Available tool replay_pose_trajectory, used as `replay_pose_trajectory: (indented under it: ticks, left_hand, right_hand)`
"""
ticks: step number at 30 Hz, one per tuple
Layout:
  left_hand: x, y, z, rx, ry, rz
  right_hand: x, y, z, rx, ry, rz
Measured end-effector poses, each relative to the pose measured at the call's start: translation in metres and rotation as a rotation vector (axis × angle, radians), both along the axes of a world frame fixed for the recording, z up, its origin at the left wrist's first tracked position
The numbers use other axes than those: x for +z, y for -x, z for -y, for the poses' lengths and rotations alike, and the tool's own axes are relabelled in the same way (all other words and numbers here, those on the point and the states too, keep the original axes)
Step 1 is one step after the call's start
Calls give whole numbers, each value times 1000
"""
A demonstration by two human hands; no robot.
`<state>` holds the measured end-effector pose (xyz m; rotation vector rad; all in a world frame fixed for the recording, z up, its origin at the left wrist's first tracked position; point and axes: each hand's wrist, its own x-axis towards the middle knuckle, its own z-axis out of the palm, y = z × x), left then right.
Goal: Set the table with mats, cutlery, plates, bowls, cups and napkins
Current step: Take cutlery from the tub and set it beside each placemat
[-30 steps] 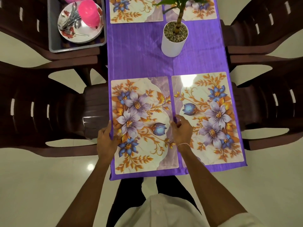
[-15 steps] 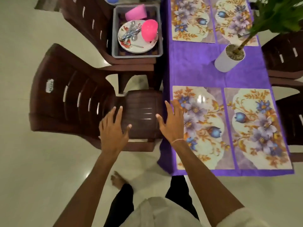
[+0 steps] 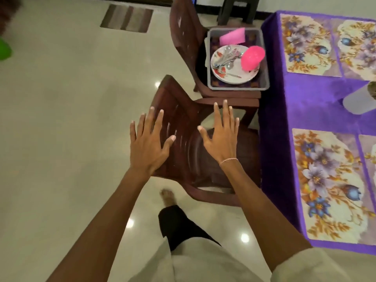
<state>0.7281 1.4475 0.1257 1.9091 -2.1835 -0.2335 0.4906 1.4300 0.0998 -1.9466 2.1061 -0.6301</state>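
Pale polished floor (image 3: 61, 119), ceiling lights mirrored in it. Striped rug (image 3: 127, 18) at 11 o'clock. Green object (image 3: 4, 51), cut by the frame, at 9 o'clock.

Item 1. Table (image 3: 309, 102), 3 o'clock, under a purple cloth. Four floral mats lie in pairs. The near mat (image 3: 325, 186) is at 4 o'clock, its partner cut by the right edge. The far mats (image 3: 307, 43) are at 1 to 2 o'clock. White pot (image 3: 358, 102) stands between the pairs. No other part of the setting is on the cloth, so the mat stage looks done.

Item 2. Tub (image 3: 238, 87), grey, on the far chair (image 3: 181, 37) at 1 o'clock, just beside the table edge. It seems placed there as a supply point within reach of the seats. Contents:
- Plates (image 3: 232, 77), stacked.
- Cutlery (image 3: 226, 58), heaped on the top plate.
- Pink cup (image 3: 252, 58), seemingly upside down, at the right of the stack.
- Pink napkin (image 3: 233, 38), behind the plates near the far wall.
- Bowls: not made out.

Item 3. Near chair (image 3: 183, 163), brown plastic, centre, its seat toward the table.

Item 4. Left hand (image 3: 148, 147) and right hand (image 3: 220, 139), both palm down over the near chair. Fingers are straight and spread apart, holding nothing. Contact with the chair: cannot tell. Bracelet (image 3: 228, 160) on the right wrist. The free hands and a foot (image 3: 167, 197) forward at 6 o'clock suggest a walk along the table's side toward the tub, probably for plates or cutlery next.
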Motion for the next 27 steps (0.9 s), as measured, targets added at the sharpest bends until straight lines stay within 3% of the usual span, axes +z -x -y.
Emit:
replay_pose_trajectory:
  ticks: [11,27]
  left_hand:
    - [-11,-108,197,-227,-114,31]
    - [-22,-99,510,-579,-110,-43]
  right_hand:
    - [-30,-97,125,-294,-78,84]
    - [-11,-137,291,-747,-99,135]
